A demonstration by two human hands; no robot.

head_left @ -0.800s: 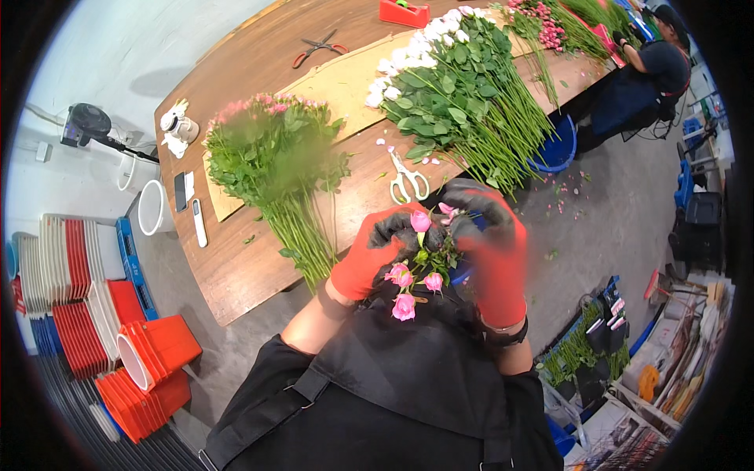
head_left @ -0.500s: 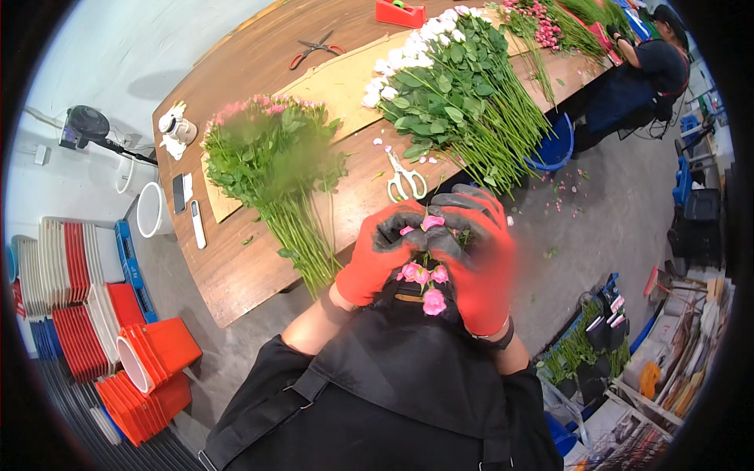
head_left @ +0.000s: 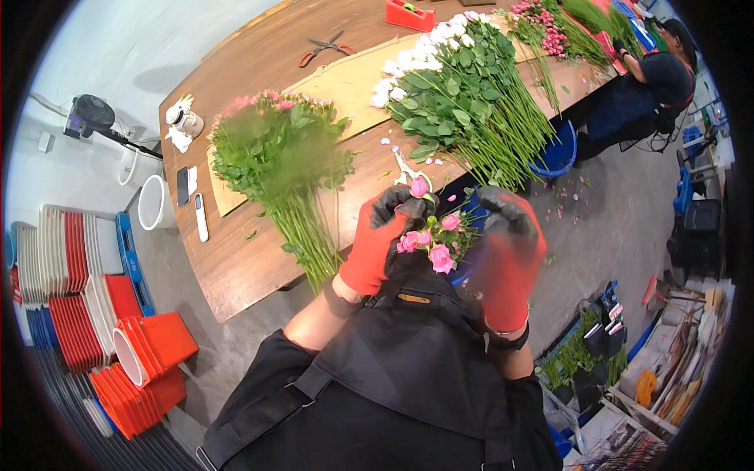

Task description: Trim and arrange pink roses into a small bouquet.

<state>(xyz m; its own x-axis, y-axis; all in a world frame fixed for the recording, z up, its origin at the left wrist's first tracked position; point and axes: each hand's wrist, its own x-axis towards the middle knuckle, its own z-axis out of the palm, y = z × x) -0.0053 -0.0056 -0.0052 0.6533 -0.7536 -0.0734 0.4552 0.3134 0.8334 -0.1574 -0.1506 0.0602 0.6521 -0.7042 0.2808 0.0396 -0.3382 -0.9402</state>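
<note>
My left hand (head_left: pixel 382 235), in a red glove with dark grey fingers, is closed on a spray of pink roses (head_left: pixel 441 257). One pink bloom stands up at its fingertips; several others hang just below, beside green leaves. My right hand (head_left: pixel 509 255), gloved alike, is apart from the spray on its right. Its fingers are curled in, and what they hold, if anything, is hidden; part of this hand is blurred. Light-handled scissors (head_left: pixel 408 171) lie on the table just beyond my left hand, partly covered by a bloom.
On the wooden table (head_left: pixel 228 284) lie a pink rose bunch (head_left: pixel 290 173), a white rose bunch (head_left: pixel 479 102), red-handled scissors (head_left: pixel 322 49) and a red tape dispenser (head_left: pixel 410 14). A blue bucket (head_left: pixel 559 153) stands by the table edge. Another person (head_left: pixel 660 86) works at far right.
My right hand has come away from the roses and moved right, its fingers curling. My left hand keeps the spray, whose blooms now show more openly. The view has shifted slightly.
</note>
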